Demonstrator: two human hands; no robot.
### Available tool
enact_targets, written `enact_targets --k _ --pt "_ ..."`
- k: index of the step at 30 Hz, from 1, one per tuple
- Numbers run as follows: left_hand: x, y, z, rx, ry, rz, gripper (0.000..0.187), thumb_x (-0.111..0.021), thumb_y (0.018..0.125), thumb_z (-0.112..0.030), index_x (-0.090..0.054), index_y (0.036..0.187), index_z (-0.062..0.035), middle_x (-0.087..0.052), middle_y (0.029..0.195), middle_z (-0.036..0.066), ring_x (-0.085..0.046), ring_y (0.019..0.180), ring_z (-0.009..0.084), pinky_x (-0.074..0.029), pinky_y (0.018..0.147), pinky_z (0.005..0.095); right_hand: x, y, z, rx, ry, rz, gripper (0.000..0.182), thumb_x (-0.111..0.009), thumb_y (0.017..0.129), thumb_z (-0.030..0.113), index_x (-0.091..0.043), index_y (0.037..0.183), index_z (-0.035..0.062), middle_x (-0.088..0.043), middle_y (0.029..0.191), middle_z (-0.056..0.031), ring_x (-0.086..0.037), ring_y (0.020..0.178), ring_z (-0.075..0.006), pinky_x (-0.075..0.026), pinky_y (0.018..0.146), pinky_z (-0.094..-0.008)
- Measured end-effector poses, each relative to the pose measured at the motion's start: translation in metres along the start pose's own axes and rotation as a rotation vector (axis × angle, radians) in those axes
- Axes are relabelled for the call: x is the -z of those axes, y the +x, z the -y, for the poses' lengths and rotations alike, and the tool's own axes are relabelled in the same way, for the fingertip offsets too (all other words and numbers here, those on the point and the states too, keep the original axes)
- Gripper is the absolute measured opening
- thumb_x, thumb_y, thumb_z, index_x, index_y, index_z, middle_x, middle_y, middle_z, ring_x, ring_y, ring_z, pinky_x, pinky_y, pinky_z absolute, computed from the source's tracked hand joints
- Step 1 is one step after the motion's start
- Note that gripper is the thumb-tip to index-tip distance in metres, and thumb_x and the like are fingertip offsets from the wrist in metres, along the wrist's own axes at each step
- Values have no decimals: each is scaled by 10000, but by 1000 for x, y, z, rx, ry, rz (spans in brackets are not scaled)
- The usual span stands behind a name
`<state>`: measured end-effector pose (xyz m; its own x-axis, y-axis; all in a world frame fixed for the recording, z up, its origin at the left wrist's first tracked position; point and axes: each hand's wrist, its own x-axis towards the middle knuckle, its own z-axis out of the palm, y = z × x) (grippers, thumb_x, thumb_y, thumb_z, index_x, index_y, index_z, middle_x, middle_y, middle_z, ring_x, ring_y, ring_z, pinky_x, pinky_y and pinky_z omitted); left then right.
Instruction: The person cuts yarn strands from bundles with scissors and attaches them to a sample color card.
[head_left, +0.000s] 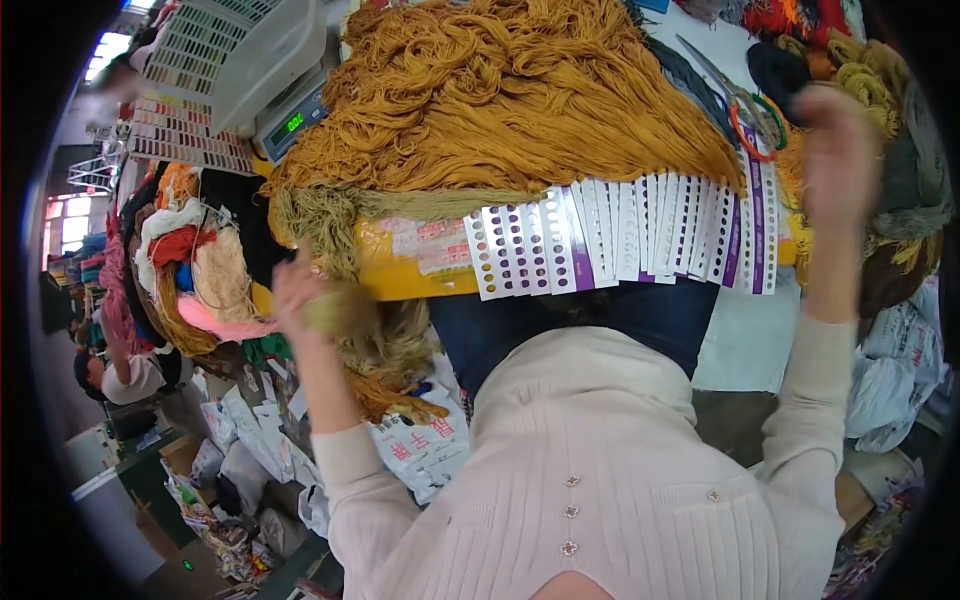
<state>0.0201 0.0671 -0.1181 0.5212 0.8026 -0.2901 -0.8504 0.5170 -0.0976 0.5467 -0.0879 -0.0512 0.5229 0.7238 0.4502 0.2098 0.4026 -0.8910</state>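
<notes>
Left hand (300,295) closed on an olive-tan yarn bundle (345,310) at the table edge; right hand (838,160) raised, blurred, grip unclear, beside scissors (745,105). Sorting appears underway; next, matching against colour cards (625,235) beyond.

We see a yellow table edge (420,282) across the middle, with a weighing scale (292,122) showing green digits at its far left. Bright windows (70,228) and ceiling lights (108,48) glow on the left. Below, the floor (120,520) is crowded with printed plastic bags (425,445), and another person (125,375) sits beside heaped yarn
</notes>
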Motion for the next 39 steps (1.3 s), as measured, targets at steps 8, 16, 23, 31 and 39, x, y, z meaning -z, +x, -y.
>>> enact_targets --k 8,16,23,31,39 --pt "23 93 205 448 1310 -346 166 -515 775 -130 -572 863 -1 -557 747 62 -524 711 105 -414 593 218 -142 -109 -118 -269 -427 193 72 -591 628 53 -572 688 20 -520 650 -75 -512 629 -198 -395 576 -292" --pt "56 114 227 389 1978 -151 151 -501 800 -167 -545 782 -24 -542 658 31 -514 536 102 -413 494 234 -145 -108 -114 -105 -622 141 110 -578 573 31 -514 662 20 -476 681 -94 -463 691 -271 -359 619 -355" --pt "51 114 216 524 1552 -408 133 -526 788 -162 -545 724 -48 -495 590 2 -448 502 80 -365 454 201 -154 -126 -92 6 -793 425 417 -583 611 137 -473 990 1 -444 888 -162 -439 827 -311 -354 700 -359" --pt "36 112 241 486 1606 -515 110 -518 776 -148 -534 708 -63 -486 626 -2 -427 504 82 -357 467 194 -144 -112 -97 -289 -465 393 287 -606 545 160 -558 783 6 -489 741 -111 -490 675 -269 -407 598 -329" --pt "40 111 196 393 1396 -338 104 -551 763 -141 -533 719 -49 -497 648 -4 -424 506 74 -354 502 190 -141 -114 -99 -266 -418 316 278 -603 538 133 -563 781 2 -497 747 -115 -505 699 -268 -420 619 -330"
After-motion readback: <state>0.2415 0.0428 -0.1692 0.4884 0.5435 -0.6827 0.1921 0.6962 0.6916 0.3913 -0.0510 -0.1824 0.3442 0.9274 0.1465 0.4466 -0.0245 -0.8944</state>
